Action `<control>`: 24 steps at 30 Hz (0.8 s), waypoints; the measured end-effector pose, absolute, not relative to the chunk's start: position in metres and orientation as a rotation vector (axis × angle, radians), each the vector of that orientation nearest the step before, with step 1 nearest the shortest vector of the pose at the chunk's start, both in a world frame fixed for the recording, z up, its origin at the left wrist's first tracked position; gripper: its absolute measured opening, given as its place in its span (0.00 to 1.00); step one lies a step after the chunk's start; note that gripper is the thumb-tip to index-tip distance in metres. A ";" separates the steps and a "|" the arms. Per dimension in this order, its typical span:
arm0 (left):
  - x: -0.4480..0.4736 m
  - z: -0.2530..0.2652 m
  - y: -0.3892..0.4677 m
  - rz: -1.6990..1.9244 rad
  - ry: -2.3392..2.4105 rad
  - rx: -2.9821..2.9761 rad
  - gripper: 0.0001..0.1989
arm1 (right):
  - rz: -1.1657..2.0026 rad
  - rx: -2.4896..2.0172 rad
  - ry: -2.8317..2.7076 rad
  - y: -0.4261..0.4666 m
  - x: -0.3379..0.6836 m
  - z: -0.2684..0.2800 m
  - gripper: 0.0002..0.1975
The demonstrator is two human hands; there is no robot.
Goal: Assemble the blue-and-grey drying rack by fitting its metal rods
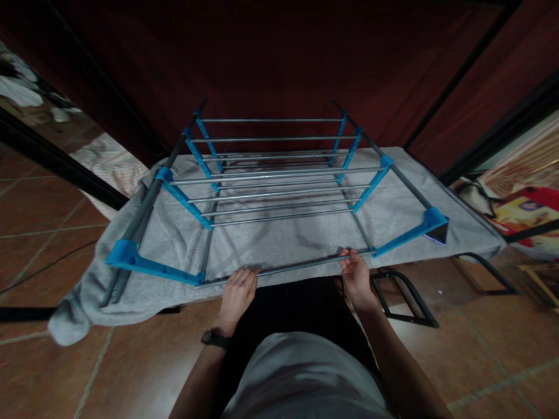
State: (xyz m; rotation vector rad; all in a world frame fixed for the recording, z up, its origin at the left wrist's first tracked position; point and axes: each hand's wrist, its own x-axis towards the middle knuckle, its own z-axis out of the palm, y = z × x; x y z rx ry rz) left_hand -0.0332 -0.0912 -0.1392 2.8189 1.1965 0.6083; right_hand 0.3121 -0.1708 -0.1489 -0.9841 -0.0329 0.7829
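Observation:
A rack of grey metal tubes and blue plastic brackets (368, 189) lies on a grey blanket (283, 241) in front of me. Along its near edge runs a thin metal rod (301, 266). My left hand (239, 293) is closed over this rod left of its middle, palm down. Closer to the right end, my right hand (356, 272) has its fingers curled around the same rod. The rod's right end meets the near right bracket (406, 235). Its left end lies at the near left bracket (159, 269); whether it is seated there I cannot tell.
Behind the rack hangs a dark red cloth (271, 64) between black frame bars. A dark flat object (438, 231) lies by the right bracket. Black metal legs (406, 299) stand on the tiled floor (480, 349) at right. A colourful bag (528, 212) is farther right.

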 end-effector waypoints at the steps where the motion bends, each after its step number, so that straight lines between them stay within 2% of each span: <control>1: -0.033 -0.139 -0.091 0.605 1.197 2.823 0.14 | 0.784 -0.984 -0.033 -0.171 0.312 -0.150 0.08; 24: -0.033 -0.133 -0.093 0.584 1.204 2.843 0.14 | 0.877 -0.980 0.070 -0.174 0.316 -0.150 0.03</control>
